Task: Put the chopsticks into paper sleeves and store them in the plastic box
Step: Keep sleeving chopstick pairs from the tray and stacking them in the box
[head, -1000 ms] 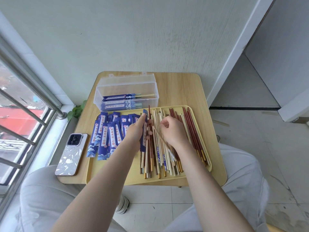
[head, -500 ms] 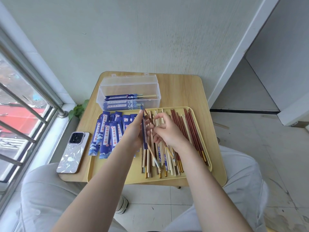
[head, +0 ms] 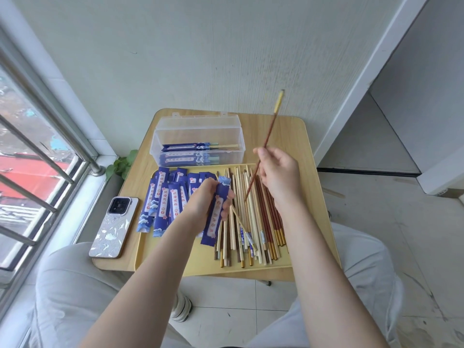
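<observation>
In the middle of the frame my left hand (head: 200,204) grips a blue paper sleeve (head: 217,209) over the yellow tray (head: 160,259). My right hand (head: 278,177) pinches a brown chopstick (head: 268,136), tilted toward upper right. The plastic box (head: 198,136) stands behind on the worktop (head: 288,141).

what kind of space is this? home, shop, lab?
Likely a home balcony or window nook: barred metal window railing, tiled floor, small light wooden table wedged against the pale wall.

A small wooden table (head: 283,136) carries a clear box (head: 198,136) at the far side, a yellow tray (head: 200,266) near, a phone (head: 113,227) left.
</observation>
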